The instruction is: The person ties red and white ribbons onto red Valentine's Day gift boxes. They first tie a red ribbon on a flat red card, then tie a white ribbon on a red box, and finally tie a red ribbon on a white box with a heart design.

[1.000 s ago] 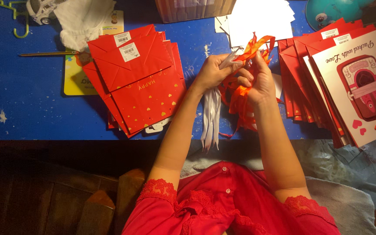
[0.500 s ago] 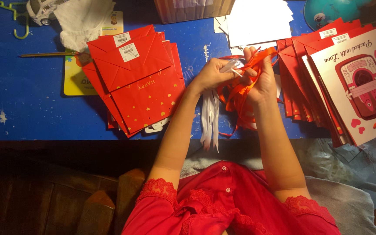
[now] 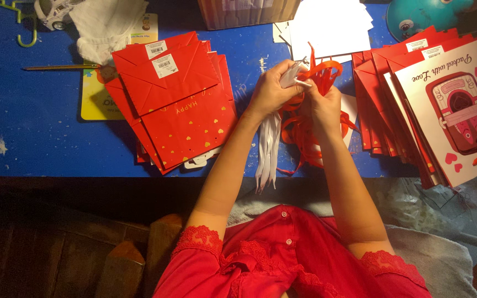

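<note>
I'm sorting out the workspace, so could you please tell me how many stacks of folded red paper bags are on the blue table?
2. One stack of red bags lies left of the hands; the other stack fans out at the right, topped by a white-fronted bag. Bags underneath may be hidden.

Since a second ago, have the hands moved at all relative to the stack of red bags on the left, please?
Yes, slightly. Both hands, the left hand and right hand, have risen up the picture, away from the table edge, staying level with the red bags and gripping the orange ribbons.

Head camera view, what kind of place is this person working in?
Probably a home or small workshop table for gift packing: a blue worktable holds stacks of flat red gift bags, and both hands work a bundle of red ribbons.
</note>
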Available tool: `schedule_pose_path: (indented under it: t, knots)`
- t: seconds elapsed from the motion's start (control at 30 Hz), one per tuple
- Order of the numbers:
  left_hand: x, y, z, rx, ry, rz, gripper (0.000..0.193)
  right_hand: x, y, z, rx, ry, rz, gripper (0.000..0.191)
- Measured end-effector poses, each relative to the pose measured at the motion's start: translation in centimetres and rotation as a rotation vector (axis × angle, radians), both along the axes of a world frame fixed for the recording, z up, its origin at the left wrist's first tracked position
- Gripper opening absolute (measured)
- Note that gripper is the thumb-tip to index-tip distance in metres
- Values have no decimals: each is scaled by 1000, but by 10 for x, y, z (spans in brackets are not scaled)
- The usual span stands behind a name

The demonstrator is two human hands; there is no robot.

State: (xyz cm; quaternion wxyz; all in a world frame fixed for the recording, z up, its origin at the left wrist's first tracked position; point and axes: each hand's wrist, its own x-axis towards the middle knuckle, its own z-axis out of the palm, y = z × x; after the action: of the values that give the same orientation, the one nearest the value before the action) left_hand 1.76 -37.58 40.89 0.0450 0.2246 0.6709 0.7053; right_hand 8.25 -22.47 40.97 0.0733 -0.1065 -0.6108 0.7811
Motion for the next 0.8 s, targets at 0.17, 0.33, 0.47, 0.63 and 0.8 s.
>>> schedule_pose_path:
  t: [0.17,0.33,0.47,0.63,0.8]
  knots:
    - [-5,3,-8,61,-124,6,30,-1,-2,0,2,-34,3,22]
    - [-18,6,-34,92,-88,136,23,3,-5,9,101,-81,85,23]
    - [-25,4,-47,278,-310,64,27,11,-9,14,121,-131,119,24]
    - [-19,-2,-43,172,-578,-35,25,15,-10,15,86,-168,200,24]
    - [-19,0,-36,416,-481,-105,22,15,-7,16,-109,-153,254,20]
